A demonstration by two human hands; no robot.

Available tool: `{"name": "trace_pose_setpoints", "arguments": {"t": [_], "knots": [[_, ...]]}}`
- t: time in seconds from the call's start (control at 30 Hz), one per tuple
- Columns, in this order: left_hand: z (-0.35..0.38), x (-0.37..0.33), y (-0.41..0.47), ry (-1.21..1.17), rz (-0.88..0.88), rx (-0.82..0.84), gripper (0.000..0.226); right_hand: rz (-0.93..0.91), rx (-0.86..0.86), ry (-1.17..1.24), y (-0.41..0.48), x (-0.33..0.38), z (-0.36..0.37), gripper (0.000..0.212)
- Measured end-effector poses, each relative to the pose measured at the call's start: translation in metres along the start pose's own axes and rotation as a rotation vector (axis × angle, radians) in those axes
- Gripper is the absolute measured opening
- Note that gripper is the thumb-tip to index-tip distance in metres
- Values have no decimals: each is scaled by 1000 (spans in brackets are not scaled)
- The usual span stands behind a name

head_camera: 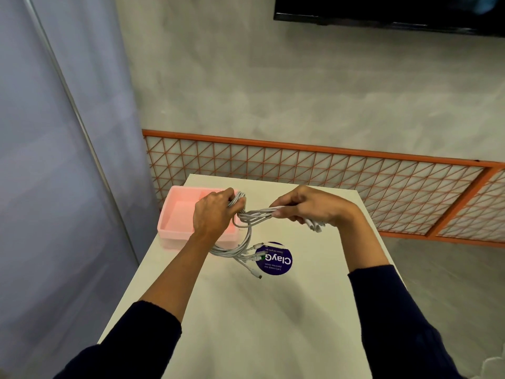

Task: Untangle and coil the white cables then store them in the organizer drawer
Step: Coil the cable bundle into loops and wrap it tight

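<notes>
A bundle of white cables point(255, 214) stretches between both hands above a white table point(246, 310). My left hand point(214, 214) grips one end of the bundle over the pink organizer drawer point(175, 225), which lies open at the table's far left corner. My right hand point(308, 206) pinches the strands further right, and several plug ends stick out below its palm. A loop of cable hangs down from my left hand, with loose plug ends point(252, 258) resting on the table.
A round purple sticker point(277, 259) lies on the table under the loose plugs. Behind the table runs an orange mesh panel point(328, 170) along a grey wall. A blue-grey curtain point(54, 160) hangs at the left, and a dark screen point(382, 12) is mounted above.
</notes>
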State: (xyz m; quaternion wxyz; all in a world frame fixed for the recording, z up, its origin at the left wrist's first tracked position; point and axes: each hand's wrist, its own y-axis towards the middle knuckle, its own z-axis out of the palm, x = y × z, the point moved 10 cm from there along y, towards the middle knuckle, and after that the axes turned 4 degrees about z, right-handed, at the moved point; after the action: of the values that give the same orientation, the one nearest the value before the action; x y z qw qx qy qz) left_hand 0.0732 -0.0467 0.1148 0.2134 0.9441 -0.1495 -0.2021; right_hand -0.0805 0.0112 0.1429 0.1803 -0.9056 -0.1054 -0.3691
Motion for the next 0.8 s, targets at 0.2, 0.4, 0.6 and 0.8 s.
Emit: {"name": "trace_pose_setpoints", "arguments": {"t": [0.2,0.4,0.6,0.8], "knots": [[1,8,0,-80,-19,-33,36,-43,-18,47,-15,-2,-21,19],[-9,16,-2,-77,9,-98,36,129,-11,133,-20,-32,-27,22],[-34,5,13,-100,57,-177,44,243,-55,13,-20,-71,-34,35],[-37,-26,22,114,114,-125,30,353,48,-70,-8,-105,0,19]]}}
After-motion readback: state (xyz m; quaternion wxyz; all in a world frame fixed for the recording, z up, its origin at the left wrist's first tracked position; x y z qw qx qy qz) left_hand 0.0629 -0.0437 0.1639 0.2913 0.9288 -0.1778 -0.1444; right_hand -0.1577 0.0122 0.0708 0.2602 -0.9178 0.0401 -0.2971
